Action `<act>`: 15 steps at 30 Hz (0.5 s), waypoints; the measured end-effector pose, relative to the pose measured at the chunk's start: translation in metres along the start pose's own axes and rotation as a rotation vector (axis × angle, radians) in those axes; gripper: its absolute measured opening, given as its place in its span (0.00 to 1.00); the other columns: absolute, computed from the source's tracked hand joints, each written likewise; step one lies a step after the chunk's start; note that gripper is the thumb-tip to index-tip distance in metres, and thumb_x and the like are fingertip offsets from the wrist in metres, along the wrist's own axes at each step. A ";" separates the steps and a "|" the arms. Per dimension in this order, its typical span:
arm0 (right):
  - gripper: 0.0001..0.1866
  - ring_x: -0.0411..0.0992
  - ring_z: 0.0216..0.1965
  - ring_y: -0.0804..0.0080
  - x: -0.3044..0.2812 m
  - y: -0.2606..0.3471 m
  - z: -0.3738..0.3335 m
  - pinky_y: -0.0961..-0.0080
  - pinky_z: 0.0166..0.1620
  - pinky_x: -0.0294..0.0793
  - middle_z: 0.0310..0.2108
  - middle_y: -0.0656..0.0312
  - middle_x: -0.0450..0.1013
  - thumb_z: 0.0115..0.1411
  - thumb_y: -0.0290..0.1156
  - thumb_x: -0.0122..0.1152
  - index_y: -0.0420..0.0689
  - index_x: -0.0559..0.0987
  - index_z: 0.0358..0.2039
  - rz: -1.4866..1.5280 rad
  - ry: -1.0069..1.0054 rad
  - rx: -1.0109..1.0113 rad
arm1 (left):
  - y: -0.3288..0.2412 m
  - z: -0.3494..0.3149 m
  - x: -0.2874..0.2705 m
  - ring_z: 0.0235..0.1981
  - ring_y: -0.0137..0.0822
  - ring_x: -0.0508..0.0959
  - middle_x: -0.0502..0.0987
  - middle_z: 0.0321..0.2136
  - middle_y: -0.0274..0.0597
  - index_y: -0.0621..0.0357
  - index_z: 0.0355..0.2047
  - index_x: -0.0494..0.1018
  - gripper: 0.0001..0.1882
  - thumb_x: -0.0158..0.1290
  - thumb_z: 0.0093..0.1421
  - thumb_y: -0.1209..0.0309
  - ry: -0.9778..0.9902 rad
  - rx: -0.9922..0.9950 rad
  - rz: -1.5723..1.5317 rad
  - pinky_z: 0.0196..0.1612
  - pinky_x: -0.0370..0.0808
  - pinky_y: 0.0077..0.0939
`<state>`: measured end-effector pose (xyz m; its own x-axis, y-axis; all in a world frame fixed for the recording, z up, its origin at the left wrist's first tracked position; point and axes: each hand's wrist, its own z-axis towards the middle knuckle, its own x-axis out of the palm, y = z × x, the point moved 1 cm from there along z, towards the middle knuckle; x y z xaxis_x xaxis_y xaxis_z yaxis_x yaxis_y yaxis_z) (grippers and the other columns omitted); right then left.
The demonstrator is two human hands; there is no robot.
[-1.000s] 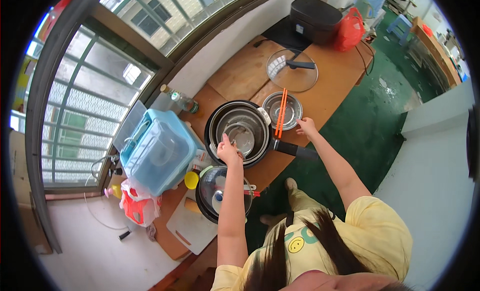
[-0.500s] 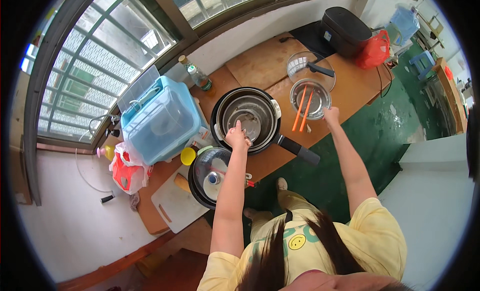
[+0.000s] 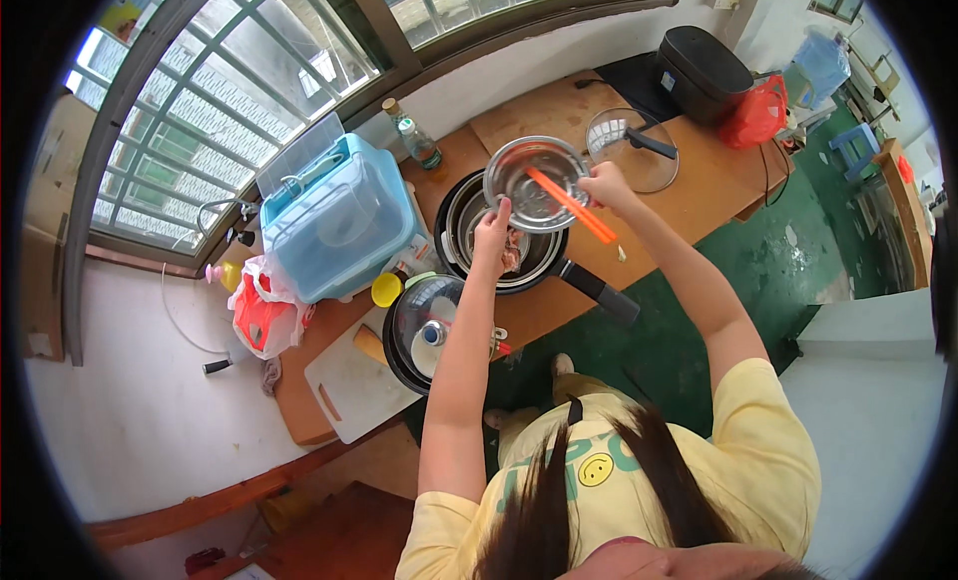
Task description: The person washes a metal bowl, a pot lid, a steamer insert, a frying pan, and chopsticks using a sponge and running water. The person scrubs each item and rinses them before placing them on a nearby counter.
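Observation:
A shiny metal bowl (image 3: 511, 161) hangs over the pots, tilted, with a pair of orange chopsticks (image 3: 574, 206) leaning across its rim. My right hand (image 3: 610, 188) grips the bowl's right side. At the lower left rim, my left hand (image 3: 491, 239) holds the bowl too, thumb upward. Beneath sits a black long-handled pan (image 3: 602, 293) with a metal pot (image 3: 461, 203) nested in it. Pinkish-brown pieces, perhaps meat, (image 3: 513, 253) show inside the pot beside my left hand; the bowl and hand hide the rest.
A glass lid (image 3: 654, 171) lies right of the bowl. Nearer me on the left stand a lidded black pot (image 3: 399, 326) and a white cutting board (image 3: 349, 390). A blue plastic box (image 3: 334, 226) and a glass bottle (image 3: 419, 146) stand by the window. A black appliance (image 3: 704, 73) occupies the far right.
My right hand has lifted the bowl with the chopsticks off the table and carried it left over the pots. My left hand has moved from above the pot to the bowl's rim.

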<state>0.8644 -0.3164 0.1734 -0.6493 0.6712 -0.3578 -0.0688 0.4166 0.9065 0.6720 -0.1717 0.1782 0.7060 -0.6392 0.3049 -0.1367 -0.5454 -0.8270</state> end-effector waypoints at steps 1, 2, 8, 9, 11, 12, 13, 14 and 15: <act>0.11 0.66 0.10 0.77 0.016 0.011 -0.004 0.82 0.12 0.62 0.10 0.61 0.66 0.44 0.30 0.54 0.35 0.72 0.14 0.035 0.034 -0.012 | 0.001 0.001 -0.004 0.15 0.25 0.70 0.71 0.21 0.36 0.60 0.30 0.69 0.15 0.56 0.49 0.62 -0.057 0.057 0.032 0.13 0.64 0.19; 0.11 0.65 0.10 0.78 0.026 0.018 -0.008 0.84 0.12 0.61 0.10 0.62 0.66 0.45 0.32 0.54 0.36 0.72 0.14 0.069 0.067 -0.023 | 0.003 0.002 -0.009 0.15 0.26 0.70 0.72 0.21 0.37 0.62 0.31 0.69 0.15 0.57 0.49 0.64 -0.113 0.114 0.065 0.14 0.64 0.19; 0.23 0.69 0.14 0.76 0.028 0.005 -0.037 0.83 0.17 0.67 0.17 0.60 0.71 0.49 0.48 0.57 0.36 0.74 0.22 0.138 0.298 0.113 | 0.020 0.004 -0.085 0.20 0.33 0.73 0.72 0.21 0.42 0.69 0.28 0.68 0.09 0.50 0.44 0.79 -0.334 0.067 -0.082 0.19 0.68 0.26; 0.23 0.70 0.16 0.76 0.021 -0.028 -0.039 0.81 0.20 0.69 0.19 0.58 0.72 0.49 0.49 0.57 0.37 0.73 0.22 -0.124 0.348 0.125 | 0.021 0.000 -0.095 0.20 0.33 0.73 0.72 0.21 0.43 0.70 0.27 0.68 0.09 0.50 0.44 0.79 -0.337 0.058 -0.097 0.19 0.68 0.26; 0.22 0.71 0.20 0.74 0.027 -0.088 -0.050 0.77 0.24 0.72 0.23 0.57 0.73 0.48 0.48 0.58 0.37 0.73 0.23 -0.415 0.511 0.119 | 0.024 -0.003 -0.110 0.19 0.33 0.74 0.73 0.21 0.44 0.70 0.25 0.68 0.07 0.50 0.44 0.79 -0.352 0.041 -0.109 0.19 0.68 0.25; 0.21 0.72 0.22 0.73 0.034 -0.100 -0.062 0.75 0.26 0.72 0.25 0.57 0.72 0.46 0.47 0.60 0.38 0.72 0.24 -0.441 0.629 0.097 | 0.026 -0.004 -0.118 0.19 0.33 0.74 0.73 0.21 0.44 0.70 0.25 0.69 0.07 0.50 0.44 0.79 -0.362 0.029 -0.106 0.19 0.68 0.25; 0.20 0.72 0.22 0.73 0.043 -0.103 -0.070 0.76 0.26 0.72 0.24 0.57 0.72 0.45 0.45 0.62 0.39 0.72 0.24 -0.292 0.662 0.169 | 0.029 -0.005 -0.124 0.19 0.34 0.74 0.73 0.22 0.44 0.70 0.25 0.69 0.07 0.50 0.44 0.79 -0.374 0.017 -0.104 0.19 0.68 0.24; 0.19 0.72 0.22 0.73 0.053 -0.103 -0.075 0.76 0.26 0.72 0.24 0.57 0.72 0.43 0.43 0.64 0.39 0.72 0.25 -0.142 0.693 0.239 | 0.032 -0.005 -0.131 0.19 0.34 0.74 0.73 0.22 0.44 0.70 0.25 0.69 0.07 0.50 0.44 0.79 -0.387 0.005 -0.102 0.19 0.68 0.24; 0.19 0.72 0.22 0.73 0.062 -0.100 -0.079 0.76 0.26 0.72 0.24 0.58 0.72 0.42 0.42 0.65 0.40 0.71 0.25 0.011 0.728 0.311 | 0.031 -0.007 -0.137 0.19 0.34 0.74 0.73 0.21 0.44 0.69 0.25 0.69 0.07 0.49 0.45 0.78 -0.379 -0.017 -0.043 0.19 0.69 0.24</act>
<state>0.7714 -0.3649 0.0786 -0.9884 0.1509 -0.0156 0.0851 0.6365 0.7665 0.5661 -0.1049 0.1137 0.9180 -0.3710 0.1400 -0.1106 -0.5787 -0.8080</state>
